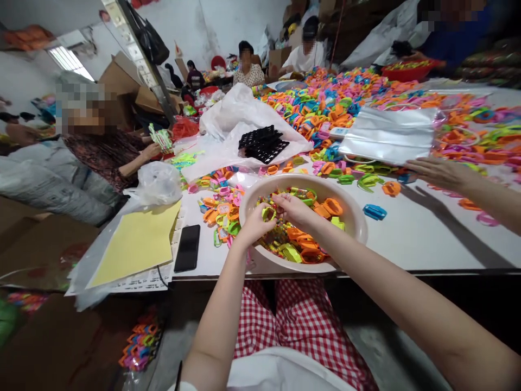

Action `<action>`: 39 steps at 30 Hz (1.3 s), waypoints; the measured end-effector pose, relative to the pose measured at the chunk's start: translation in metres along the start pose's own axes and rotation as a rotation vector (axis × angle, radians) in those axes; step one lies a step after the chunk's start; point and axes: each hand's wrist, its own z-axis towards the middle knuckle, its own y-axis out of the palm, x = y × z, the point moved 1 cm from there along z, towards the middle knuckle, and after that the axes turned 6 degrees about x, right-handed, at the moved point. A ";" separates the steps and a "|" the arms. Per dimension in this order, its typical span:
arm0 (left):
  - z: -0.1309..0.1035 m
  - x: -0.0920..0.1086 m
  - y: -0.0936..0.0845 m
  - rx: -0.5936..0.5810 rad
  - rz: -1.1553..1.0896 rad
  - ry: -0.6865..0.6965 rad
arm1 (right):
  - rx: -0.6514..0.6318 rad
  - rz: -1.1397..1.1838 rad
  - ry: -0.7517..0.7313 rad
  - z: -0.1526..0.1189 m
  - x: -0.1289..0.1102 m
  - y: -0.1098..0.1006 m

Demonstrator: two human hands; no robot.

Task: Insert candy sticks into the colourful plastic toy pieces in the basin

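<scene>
Both my hands are over a cream basin (356, 217) on the table, in front of my body. The fingers of my left hand (256, 224) are closed round a yellow-green plastic piece with an open loop (268, 214). Right beside it, my right hand (295, 209) is pinched; what its fingertips hold, if anything, is too small to make out. Inside the basin lie orange plastic pieces (311, 255), a few yellow-green ones (291, 252) and many tiny multicoloured bits (280, 236).
Loose coloured pieces (325, 108) are heaped behind the basin. A co-worker's hand (435, 169) reaches in from the right by a silvery bag (391, 133). Left are a phone (187, 248), yellow paper (136, 244) and a seated person (103, 136). Black grids (264, 144) lie on white plastic (228, 117).
</scene>
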 end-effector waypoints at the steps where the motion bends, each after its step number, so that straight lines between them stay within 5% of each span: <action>1: 0.000 0.000 0.000 0.003 0.005 -0.005 | 0.022 -0.028 -0.011 0.001 0.001 -0.001; 14: -0.003 0.005 -0.005 -0.047 0.000 -0.032 | 0.036 -0.138 0.027 -0.006 -0.004 -0.001; 29: 0.001 -0.006 0.005 0.062 0.133 0.024 | 0.138 -0.362 -0.088 -0.001 0.004 -0.011; 39: 0.003 -0.007 0.004 0.004 0.023 0.002 | 0.195 -0.281 -0.033 0.000 0.005 -0.004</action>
